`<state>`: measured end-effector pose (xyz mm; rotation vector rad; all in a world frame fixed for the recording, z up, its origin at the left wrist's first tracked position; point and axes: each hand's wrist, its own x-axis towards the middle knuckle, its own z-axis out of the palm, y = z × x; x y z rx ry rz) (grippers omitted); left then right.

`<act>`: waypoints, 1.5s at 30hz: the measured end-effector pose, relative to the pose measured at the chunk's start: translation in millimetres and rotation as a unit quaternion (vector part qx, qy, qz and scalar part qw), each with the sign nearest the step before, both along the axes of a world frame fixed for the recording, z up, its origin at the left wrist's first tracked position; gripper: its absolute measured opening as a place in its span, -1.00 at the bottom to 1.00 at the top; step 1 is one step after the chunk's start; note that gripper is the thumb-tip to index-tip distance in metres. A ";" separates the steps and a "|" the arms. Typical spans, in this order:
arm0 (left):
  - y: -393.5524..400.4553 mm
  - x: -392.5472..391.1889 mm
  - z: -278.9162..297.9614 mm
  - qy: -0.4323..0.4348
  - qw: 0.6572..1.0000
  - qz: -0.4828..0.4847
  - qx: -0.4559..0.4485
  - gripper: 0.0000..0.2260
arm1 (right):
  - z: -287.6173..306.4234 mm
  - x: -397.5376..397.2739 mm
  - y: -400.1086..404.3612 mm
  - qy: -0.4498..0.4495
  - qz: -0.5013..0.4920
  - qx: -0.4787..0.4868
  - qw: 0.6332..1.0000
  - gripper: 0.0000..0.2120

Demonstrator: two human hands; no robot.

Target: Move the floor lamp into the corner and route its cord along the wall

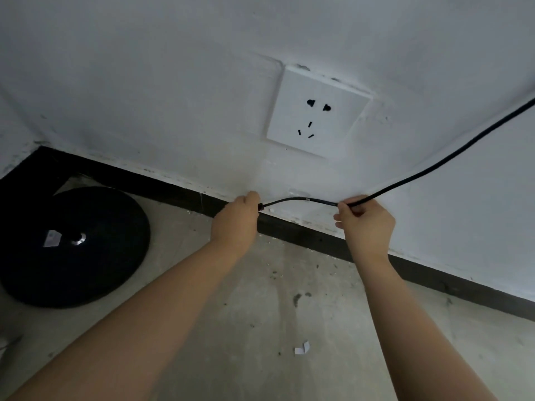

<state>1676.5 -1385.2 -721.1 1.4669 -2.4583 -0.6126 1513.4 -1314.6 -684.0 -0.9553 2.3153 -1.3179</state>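
Both hands hold a black lamp cord (292,200) against the white wall (173,82) below an outlet (317,111): left hand (236,219) fingers clamped on its end, right hand (366,221) fingers pinching it.

You are looking at a scene where nothing is reading clearly: a pale sticker (52,238) is sitting on the black lamp base (86,256) at the left, its print too blurred to make out.

head view | looks down, forward | close to wall (173,82) and floor (260,314)
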 end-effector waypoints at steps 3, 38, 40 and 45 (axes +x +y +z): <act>-5.5 -1.9 7.3 0.043 0.999 -0.003 0.018 -0.84 | 0.5 -5.0 3.7 -0.001 -0.011 0.017 1.000 -0.91; 6.3 -1.3 66.9 0.158 0.957 -0.046 -0.240 -0.66 | -1.5 -20.4 16.0 -0.230 -0.112 0.005 0.967 -0.91; 0.8 -0.9 80.9 0.183 0.907 -0.098 -0.367 -0.69 | -1.4 -19.7 16.5 -0.275 -0.108 0.006 0.955 -0.89; -21.1 -12.1 111.1 0.080 0.848 -0.158 -0.500 -0.60 | 8.5 -12.3 19.3 -0.340 -0.016 0.140 0.930 -0.75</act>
